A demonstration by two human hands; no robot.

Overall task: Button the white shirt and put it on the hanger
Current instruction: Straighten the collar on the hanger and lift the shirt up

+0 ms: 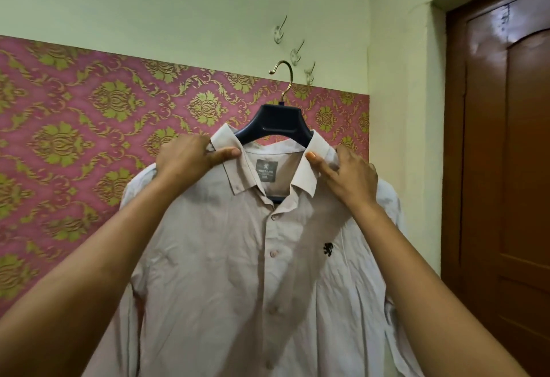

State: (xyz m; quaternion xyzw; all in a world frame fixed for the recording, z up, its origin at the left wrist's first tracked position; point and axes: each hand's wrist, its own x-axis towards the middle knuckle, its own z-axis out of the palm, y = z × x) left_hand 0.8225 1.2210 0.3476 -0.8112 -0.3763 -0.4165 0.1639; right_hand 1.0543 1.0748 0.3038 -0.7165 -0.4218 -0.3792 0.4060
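Head view: shirt [238, 257] buttoned, draped on hanger [278, 122], held up before wall hooks [297, 55]. Left hand [187, 159] pinches collar, right hand [348, 174] grips other side. Risk: hanger hangs unhooked, loose grip lets shirt slide off shoulder.

Dark hanger [276, 122] carries buttoned white shirt [238, 257], draped over its shoulders.

The pale white woven-cloth shirt [238, 257] looks matt and lightly creased, with small smooth buttons [273, 254] and a grey fabric label [266, 170]. The dark navy plastic hanger [276, 122] has a dull sheen and a shiny brass-coloured metal hook [284, 74]. The pink and gold wallpaper [89, 126] looks embossed. The brown wooden door [506, 138] is glossy with varnish.
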